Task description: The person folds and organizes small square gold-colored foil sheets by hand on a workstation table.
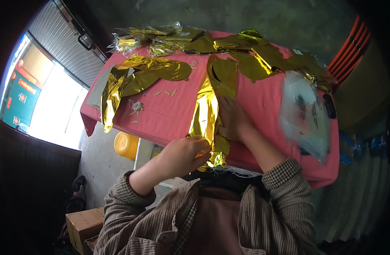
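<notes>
A flat gold foil balloon [205, 108] runs lengthwise down the middle of the pink-covered table, its near end crumpled at the table's front edge. My left hand [182, 155] is closed at that near end, its fingers pinching the foil. My right hand [233, 119] lies on the balloon's right side, fingers stretched out and pressing down. Another gold foil balloon [154, 76] is spread out at the left. Between these two, several small pale strips [166, 92] are scattered on the cloth beside a small white spool-like thing [136, 105].
Gold foil balloons, some in clear wrappers [178, 38], line the table's far edge. Clear plastic bags [305, 114] and a black object [329, 106] lie at the right. A yellow bucket [126, 145] and a cardboard box [84, 227] stand on the floor at left.
</notes>
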Motion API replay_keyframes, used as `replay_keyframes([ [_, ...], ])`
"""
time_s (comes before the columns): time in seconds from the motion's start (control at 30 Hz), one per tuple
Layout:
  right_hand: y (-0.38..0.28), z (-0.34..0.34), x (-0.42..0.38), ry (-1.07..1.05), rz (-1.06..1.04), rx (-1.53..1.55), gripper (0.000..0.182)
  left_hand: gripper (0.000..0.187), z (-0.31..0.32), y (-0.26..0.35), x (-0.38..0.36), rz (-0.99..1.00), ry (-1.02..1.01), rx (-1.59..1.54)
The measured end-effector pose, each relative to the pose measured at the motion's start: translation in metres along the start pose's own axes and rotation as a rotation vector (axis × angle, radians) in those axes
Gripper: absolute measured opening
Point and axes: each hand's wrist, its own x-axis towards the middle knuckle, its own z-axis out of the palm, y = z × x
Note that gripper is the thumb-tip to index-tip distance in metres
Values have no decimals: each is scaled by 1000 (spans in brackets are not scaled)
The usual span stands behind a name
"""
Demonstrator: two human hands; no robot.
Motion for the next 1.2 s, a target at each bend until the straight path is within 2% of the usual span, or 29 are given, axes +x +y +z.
replay_keyframes([
  [0.03, 1, 4, -2, 57, -9, 18, 81, 15, -3, -9, 6, 2, 2, -1],
  [0.1, 2, 9, -5, 115, -19, 33, 81, 18, -11, -47, 16, -131, -141, -482],
  [0.17, 2, 11, -6, 176, -35, 60, 80, 23, -22, -86, 25, -271, 41, -843],
  [0.2, 0, 9, -4, 171, -11, 87, 80, 23, -22, -96, 28, -270, 35, -842],
  [0.27, -1, 3, -6, 141, 3, 90, 80, 31, -18, -109, 34, -293, 317, -79],
  [0.3, -3, 1, -6, 108, 8, 96, 79, 31, -11, -116, 37, -297, 314, -79],
  [0.37, -2, 5, -5, 117, 8, 95, 79, 44, 6, -120, 46, -10, 363, 315],
  [0.4, -3, 3, -5, 104, 7, 88, 78, 53, 3, -109, 49, -70, 226, 277],
  [0.47, 1, 5, -6, 87, 5, 79, 78, 54, 6, -104, 55, -41, 186, 358],
  [0.53, 6, 12, -7, 245, -101, 59, 76, 58, 9, -105, 60, -10, 111, 422],
  [0.63, 5, 11, -8, 156, -63, 32, 81, 63, 9, -103, 66, 16, 74, 445],
  [0.73, 7, 15, -9, 180, -69, 74, 83, 66, 4, -100, 70, 8, 46, 365],
  [0.9, 2, 8, -9, 112, -33, 79, 87, 69, 6, -107, 68, 66, 83, 419],
  [0.97, 5, 7, -10, 137, -52, 186, 88, 68, 8, -107, 67, 64, 92, 444],
  [1.0, 9, 9, -9, 159, -58, 267, 80, 69, 8, -108, 67, 70, 100, 447],
  [1.03, 16, 9, -6, 150, -57, 270, 80, 69, 8, -108, 67, 78, 106, 449],
  [1.1, 26, 6, 2, 136, -8, 967, 66, 69, 9, -111, 67, 86, 109, 441],
  [1.13, 24, 5, 0, 132, -3, 971, 66, 69, 9, -112, 67, 100, 113, 439],
  [1.2, 21, -4, -4, 183, -69, 860, 55, 69, 9, -110, 67, 98, 105, 438],
])
